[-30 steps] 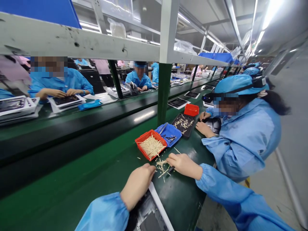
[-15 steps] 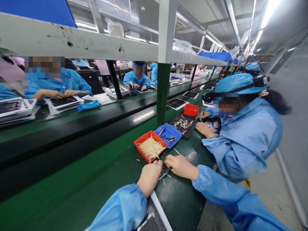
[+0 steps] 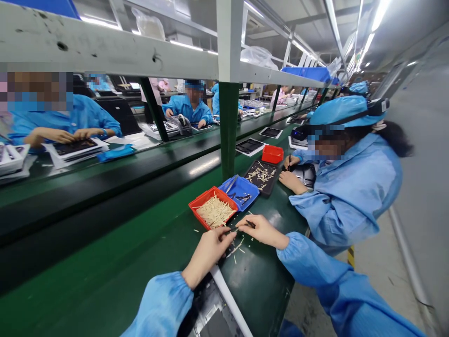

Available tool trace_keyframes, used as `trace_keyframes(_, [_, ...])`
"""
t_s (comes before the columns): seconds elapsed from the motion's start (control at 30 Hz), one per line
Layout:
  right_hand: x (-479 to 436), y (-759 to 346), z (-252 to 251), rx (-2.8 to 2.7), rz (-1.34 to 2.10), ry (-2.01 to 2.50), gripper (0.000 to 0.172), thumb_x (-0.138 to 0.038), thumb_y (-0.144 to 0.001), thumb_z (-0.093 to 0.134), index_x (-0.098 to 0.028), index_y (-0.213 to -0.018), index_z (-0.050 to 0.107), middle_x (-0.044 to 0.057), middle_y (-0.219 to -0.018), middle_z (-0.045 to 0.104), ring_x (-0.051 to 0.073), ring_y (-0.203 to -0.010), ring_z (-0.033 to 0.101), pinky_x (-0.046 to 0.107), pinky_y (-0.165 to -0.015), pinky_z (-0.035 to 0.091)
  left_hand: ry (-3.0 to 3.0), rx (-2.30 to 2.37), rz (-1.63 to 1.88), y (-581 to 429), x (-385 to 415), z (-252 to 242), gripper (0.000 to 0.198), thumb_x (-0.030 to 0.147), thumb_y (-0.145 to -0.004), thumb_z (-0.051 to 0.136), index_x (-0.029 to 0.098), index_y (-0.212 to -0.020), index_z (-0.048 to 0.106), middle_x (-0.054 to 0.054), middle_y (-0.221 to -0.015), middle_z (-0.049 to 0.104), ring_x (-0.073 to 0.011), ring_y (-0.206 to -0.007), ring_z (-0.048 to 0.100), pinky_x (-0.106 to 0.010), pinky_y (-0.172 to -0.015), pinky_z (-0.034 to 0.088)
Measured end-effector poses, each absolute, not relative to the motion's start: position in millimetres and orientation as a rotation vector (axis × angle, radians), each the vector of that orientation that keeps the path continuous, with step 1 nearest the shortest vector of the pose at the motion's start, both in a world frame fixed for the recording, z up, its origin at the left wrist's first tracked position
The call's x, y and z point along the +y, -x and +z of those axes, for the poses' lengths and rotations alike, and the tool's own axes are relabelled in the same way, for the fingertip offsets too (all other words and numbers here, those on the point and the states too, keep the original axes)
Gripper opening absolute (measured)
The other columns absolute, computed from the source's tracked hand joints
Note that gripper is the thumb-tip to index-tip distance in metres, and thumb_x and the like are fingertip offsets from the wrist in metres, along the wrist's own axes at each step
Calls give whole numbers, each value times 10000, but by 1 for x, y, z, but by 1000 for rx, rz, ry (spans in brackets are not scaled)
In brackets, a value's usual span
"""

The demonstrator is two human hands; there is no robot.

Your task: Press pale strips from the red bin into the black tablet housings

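My left hand (image 3: 209, 249) pinches a small thin dark strip (image 3: 231, 230) just in front of the red tray. Close to its right, my right hand (image 3: 261, 230) is closed around slim black tweezers (image 3: 250, 223), whose tips are partly hidden by the fingers and point towards the strip. Pale thin strips (image 3: 240, 244) lie scattered on the green bench under the hands. The red tray (image 3: 194, 204) is heaped with such pale strips. Touching it, the blue tray (image 3: 253, 199) holds dark small pieces and a metal tool.
A black tray (image 3: 269, 187) with pale strips and a small red box (image 3: 272, 154) stand farther along the bench. A co-worker (image 3: 351, 182) sits close on the right. A green-and-white post (image 3: 228, 131) rises behind the trays. Below my left forearm lies a grey panel (image 3: 213, 313).
Both hands have lifted off the bench and the dark piece there; the left now holds a thin dark strip up, with the black tweezers beside it. The whole view has shifted slightly.
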State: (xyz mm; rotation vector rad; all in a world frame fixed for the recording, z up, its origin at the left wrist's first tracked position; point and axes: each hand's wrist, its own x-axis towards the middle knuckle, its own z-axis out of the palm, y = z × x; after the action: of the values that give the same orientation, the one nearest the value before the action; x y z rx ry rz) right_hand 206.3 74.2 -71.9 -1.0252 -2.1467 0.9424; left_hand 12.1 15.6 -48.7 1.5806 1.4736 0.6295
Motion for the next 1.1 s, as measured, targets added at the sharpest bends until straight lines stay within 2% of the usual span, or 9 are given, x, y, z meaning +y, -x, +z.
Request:
trace_keyframes(0.1, [71, -207, -68, -2193, 860, 878, 180, -241, -886, 565, -174, -958, 716, 59, -921, 698, 157, -845, 639, 262, -759, 490, -1329, 1364, 649, -12, 19, -51, 488, 556, -843, 396, 125, -836, 623, -42, -684, 641, -78, -390, 472, -207, -365, 347])
trace_keyframes(0.27, [70, -207, -65, -2258, 753, 836, 216, -235, -886, 560, -195, -1053, 691, 62, -963, 682, 156, -869, 631, 272, -786, 488, -1066, 1213, 704, -8, 19, -48, 399, 522, -704, 626, 124, -694, 601, 45, -483, 496, -23, -337, 352, -160, -343, 290])
trace_keyframes(0.4, [72, -207, -63, -2208, 738, 1044, 312, -197, -810, 613, -181, -1119, 656, 63, -957, 674, 169, -836, 625, 275, -749, 488, -956, 1186, 816, -6, 18, -46, 400, 518, -672, 675, 133, -758, 608, 31, -594, 557, -19, -393, 401, -145, -358, 332])
trace_keyframes(0.6, [67, -190, -54, -1971, 1230, 979, 244, -335, -867, 556, -130, -896, 686, 28, -808, 667, 143, -731, 585, 248, -684, 465, -948, 1202, 897, -10, 17, -45, 413, 539, -693, 656, 137, -769, 596, 29, -610, 551, -25, -414, 431, -149, -388, 394])
trace_keyframes(0.83, [69, -162, -51, -1754, 1269, 962, 207, -302, -846, 563, -144, -716, 595, -26, -635, 518, 100, -607, 463, 213, -581, 398, -1207, 1336, 967, -9, 16, -39, 399, 531, -773, 564, 140, -841, 602, -45, -757, 644, -107, -539, 573, -223, -448, 493])
trace_keyframes(0.9, [71, -156, -46, -1764, 1246, 916, 198, -283, -846, 555, -147, -705, 584, -33, -625, 498, 98, -604, 449, 218, -592, 393, -1332, 1441, 1035, -5, 15, -37, 380, 495, -806, 542, 167, -995, 588, -51, -857, 658, -147, -650, 619, -251, -507, 516])
trace_keyframes(0.97, [73, -151, -40, -1803, 1208, 866, 195, -275, -846, 551, -148, -702, 584, -33, -637, 503, 102, -623, 454, 225, -621, 394, -1486, 1540, 1112, 0, 13, -34, 330, 434, -840, 525, 211, -1077, 574, -45, -959, 654, -173, -806, 629, -291, -674, 533])
trace_keyframes(1.03, [74, -148, -34, -1850, 1193, 836, 207, -283, -849, 546, -149, -694, 574, -37, -634, 495, 102, -622, 449, 226, -621, 386, -1656, 1591, 1145, 5, 11, -30, 246, 375, -864, 506, 236, -1034, 616, -35, -1025, 648, -186, -935, 604, -322, -854, 483])
trace_keyframes(1.1, [74, -146, -31, -1876, 1197, 837, 220, -296, -849, 544, -152, -684, 552, -46, -611, 464, 95, -590, 423, 220, -587, 367, -1807, 1606, 1128, 9, 9, -26, 218, 332, -882, 482, 242, -979, 655, -33, -1039, 653, -191, -973, 590, -329, -921, 433])
